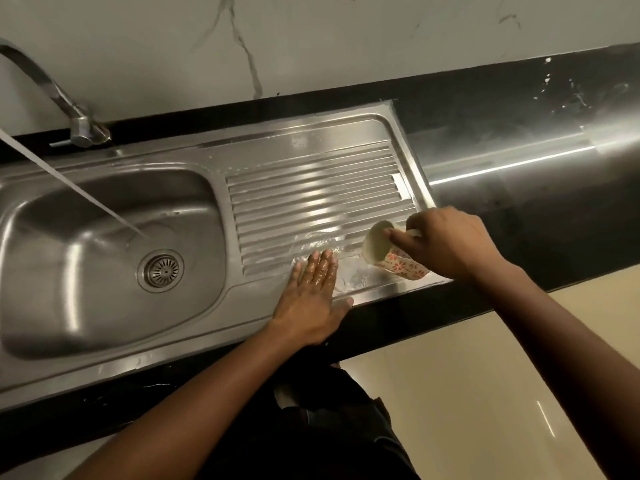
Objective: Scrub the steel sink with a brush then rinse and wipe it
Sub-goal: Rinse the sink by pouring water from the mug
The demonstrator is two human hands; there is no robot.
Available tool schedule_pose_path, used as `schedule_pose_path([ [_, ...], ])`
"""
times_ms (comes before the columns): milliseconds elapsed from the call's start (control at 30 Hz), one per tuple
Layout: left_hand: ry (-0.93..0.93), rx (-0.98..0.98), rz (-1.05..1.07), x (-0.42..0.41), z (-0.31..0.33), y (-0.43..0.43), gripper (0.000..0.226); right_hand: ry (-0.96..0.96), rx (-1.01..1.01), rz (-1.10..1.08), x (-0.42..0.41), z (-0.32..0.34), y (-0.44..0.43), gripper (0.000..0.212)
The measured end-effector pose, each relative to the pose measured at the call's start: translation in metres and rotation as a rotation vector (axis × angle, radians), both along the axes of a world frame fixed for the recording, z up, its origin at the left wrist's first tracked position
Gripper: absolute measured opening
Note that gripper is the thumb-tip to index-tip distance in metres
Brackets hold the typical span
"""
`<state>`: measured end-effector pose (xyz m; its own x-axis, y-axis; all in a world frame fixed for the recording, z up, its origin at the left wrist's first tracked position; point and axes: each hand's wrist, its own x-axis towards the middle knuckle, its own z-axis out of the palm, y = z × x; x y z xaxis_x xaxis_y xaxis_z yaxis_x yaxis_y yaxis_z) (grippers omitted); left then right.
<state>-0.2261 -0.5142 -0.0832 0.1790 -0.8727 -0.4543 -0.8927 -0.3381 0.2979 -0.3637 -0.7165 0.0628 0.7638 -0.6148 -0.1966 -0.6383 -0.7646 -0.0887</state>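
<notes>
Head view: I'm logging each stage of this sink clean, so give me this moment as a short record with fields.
stage: rinsing the drainboard
tap: running, stream falling into the basin
left hand: flat, fingers wet, on the wet ribbed drainboard
right hand: holding a floral mug tipped over, mouth toward the left hand
water: puddle on the drainboard by the left fingers
brush: not in view
cloth: not in view
counter: black, glossy
</notes>
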Motion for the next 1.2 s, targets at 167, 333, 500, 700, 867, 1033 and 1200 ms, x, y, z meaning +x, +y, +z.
schedule_pose_path([
  [167, 0.067, -0.055, -0.065, -0.032, 0.003, -0.046, 0.079, 0.004, 0.067, 0.025, 0.001, -0.002, -0.022, 0.045],
  [333, 0.009, -0.109, -0.067, -0.034, 0.002, -0.085, 0.068, 0.008, 0.111, 0.061, 0.010, -0.004, -0.029, 0.047],
  [500, -0.038, -0.099, 0.060, -0.004, -0.004, -0.077, 0.067, -0.009, 0.185, -0.007, -0.006, -0.002, -0.049, 0.047],
  [700, -0.048, -0.068, 0.173, 0.006, -0.008, -0.087, 0.076, -0.063, 0.362, -0.245, -0.011, -0.003, -0.072, 0.033],
  [867, -0.013, -0.100, 0.102, -0.007, -0.003, -0.137, 0.073, -0.118, 0.167, -0.214, 0.029, -0.005, -0.065, 0.031],
  [1033, -0.047, -0.142, 0.107, 0.003, -0.005, -0.137, 0.067, -0.015, 0.174, 0.023, 0.049, -0.007, -0.056, 0.028],
  [1200, -0.093, -0.155, 0.304, 0.028, -0.013, -0.079, 0.070, 0.072, 0.256, 0.073, 0.030, -0.009, -0.066, 0.030],
])
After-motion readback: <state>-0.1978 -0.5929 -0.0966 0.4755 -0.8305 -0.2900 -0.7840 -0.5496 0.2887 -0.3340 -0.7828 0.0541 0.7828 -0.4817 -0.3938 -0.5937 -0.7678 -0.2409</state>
